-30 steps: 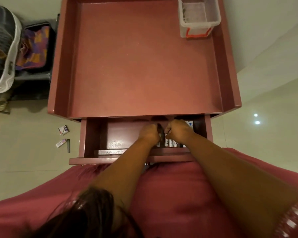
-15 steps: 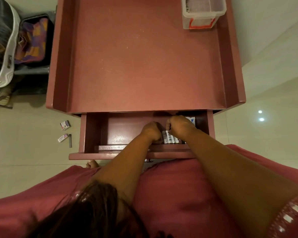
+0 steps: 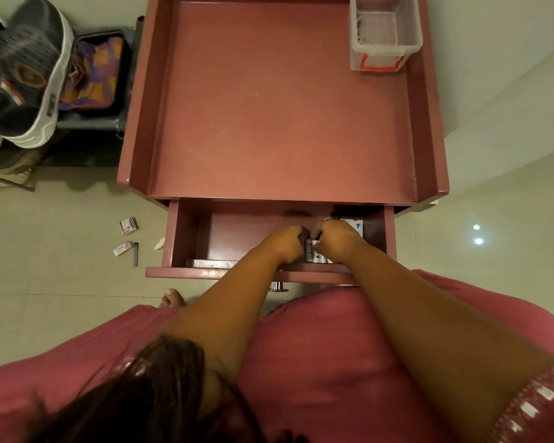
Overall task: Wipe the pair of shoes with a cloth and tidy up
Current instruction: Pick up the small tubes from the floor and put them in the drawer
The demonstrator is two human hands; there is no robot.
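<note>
From the head camera, both hands reach into the open drawer (image 3: 192,238) of a reddish-brown cabinet. The left hand (image 3: 283,241) and right hand (image 3: 335,235) sit close together, knuckles up. Their fingers (image 3: 296,233) curl inward around a small dark thing between them; whether either hand really grips it I cannot tell, as the fingertips are hidden. Just below the fingers, against the drawer's near wall, lies a row of small silver-and-white packets (image 3: 317,259). A white and blue box (image 3: 357,226) lies just right of the right hand.

Beyond the fingers, the cabinet's top surface (image 3: 269,107) carries a clear plastic box (image 3: 381,36) with an orange latch in its far right corner.

The pair of shoes (image 3: 26,78), dark grey with white soles, stands on a rack far to the left of the fingers and well apart from them. Beside the shoes lies a multicoloured cloth (image 3: 96,78) in a dark tray. On the floor left of the drawer lie two small cartons (image 3: 128,226).
</note>
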